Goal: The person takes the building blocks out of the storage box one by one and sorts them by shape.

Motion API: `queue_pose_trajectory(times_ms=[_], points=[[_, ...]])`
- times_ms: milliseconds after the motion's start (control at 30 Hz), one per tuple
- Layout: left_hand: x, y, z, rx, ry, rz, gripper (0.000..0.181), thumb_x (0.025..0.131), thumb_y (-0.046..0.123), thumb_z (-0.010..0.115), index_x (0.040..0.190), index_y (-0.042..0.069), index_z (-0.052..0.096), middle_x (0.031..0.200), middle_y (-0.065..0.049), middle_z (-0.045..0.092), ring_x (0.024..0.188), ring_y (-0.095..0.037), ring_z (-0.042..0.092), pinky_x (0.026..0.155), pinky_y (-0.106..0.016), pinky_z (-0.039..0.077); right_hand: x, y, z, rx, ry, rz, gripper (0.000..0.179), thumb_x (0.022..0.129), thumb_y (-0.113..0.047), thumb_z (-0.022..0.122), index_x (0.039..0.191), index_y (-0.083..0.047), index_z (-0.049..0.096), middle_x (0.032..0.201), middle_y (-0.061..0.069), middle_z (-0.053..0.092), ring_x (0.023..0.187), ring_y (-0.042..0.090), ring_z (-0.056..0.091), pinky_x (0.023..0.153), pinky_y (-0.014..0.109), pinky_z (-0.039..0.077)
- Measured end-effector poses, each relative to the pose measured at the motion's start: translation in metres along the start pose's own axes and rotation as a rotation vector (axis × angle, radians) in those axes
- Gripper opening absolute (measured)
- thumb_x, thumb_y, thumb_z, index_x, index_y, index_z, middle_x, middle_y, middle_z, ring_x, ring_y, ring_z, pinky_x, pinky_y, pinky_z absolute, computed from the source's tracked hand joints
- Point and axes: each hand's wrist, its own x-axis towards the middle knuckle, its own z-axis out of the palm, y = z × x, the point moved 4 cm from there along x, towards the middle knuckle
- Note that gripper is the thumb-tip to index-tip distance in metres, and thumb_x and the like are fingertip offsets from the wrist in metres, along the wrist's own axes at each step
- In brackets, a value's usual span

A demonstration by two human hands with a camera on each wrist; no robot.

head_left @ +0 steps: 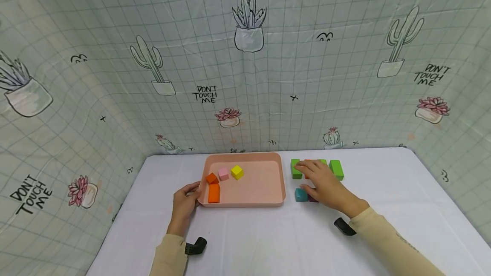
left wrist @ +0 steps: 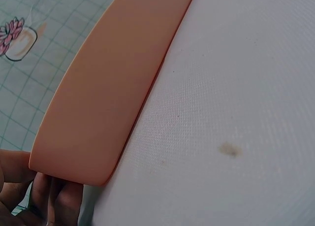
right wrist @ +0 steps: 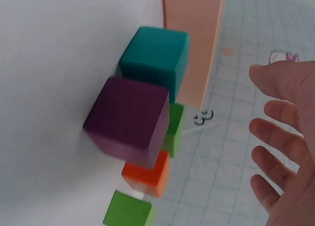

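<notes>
One yellow block (head_left: pixel 237 172), one pink block (head_left: pixel 223 174), one orange cube (head_left: pixel 212 178) and one orange bar (head_left: pixel 214 193) lie in the tray (head_left: pixel 264 182); its right half is bare. On the table (head_left: pixel 245 242), right of the tray, at least six more are counted: three green blocks (head_left: pixel 336 170), one orange block (right wrist: pixel 146 176), one teal block (head_left: pixel 301 195) and one purple block (right wrist: pixel 127 115), the last two side by side. Right hand (head_left: pixel 324 184): above this group, hiding part of it; fingers parted and relaxed, nothing gripped. Left hand (head_left: pixel 185 203): holds the tray's left end, fingers bent against its wall; firmness of hold cannot be told. Progress, as judged: under halfway, four pieces inside, at least six outside, none in transit.
</notes>
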Motion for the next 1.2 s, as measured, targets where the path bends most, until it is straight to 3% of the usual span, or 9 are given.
queue_pose_trajectory(times_ms=[667, 867, 1200], points=[[0.001, -0.002, -0.001, 0.014, 0.001, -0.009, 0.033, 0.104, -0.001, 0.06, 0.135, -0.01, 0.065, 0.119, -0.022, 0.061, 0.075, -0.01, 0.057, 0.062, -0.017, 0.052, 0.016, -0.038, 0.021, 0.01, -0.035, -0.103, 0.06, 0.084, -0.009, 0.09, 0.139, -0.003, 0.065, 0.14, 0.01, 0.063, 0.125, 0.034, 0.057, 0.105, 0.052, 0.05], [0.0, 0.0, -0.002, 0.01, 0.004, 0.01, 0.033, 0.103, -0.001, 0.061, 0.135, -0.012, 0.065, 0.117, -0.021, 0.061, 0.074, -0.009, 0.056, 0.06, -0.016, 0.051, 0.023, -0.045, 0.024, 0.015, -0.04, -0.114, 0.061, 0.085, -0.011, 0.09, 0.14, -0.003, 0.065, 0.14, 0.01, 0.063, 0.128, 0.033, 0.056, 0.109, 0.053, 0.048], [-0.001, 0.002, -0.001, -0.009, 0.007, 0.01, 0.033, 0.103, -0.003, 0.061, 0.134, -0.013, 0.064, 0.117, -0.022, 0.061, 0.073, -0.009, 0.058, 0.06, -0.016, 0.053, 0.038, -0.057, 0.036, 0.051, -0.114, -0.098, 0.059, 0.09, -0.013, 0.085, 0.144, -0.005, 0.062, 0.143, 0.011, 0.061, 0.131, 0.034, 0.055, 0.111, 0.056, 0.044]])
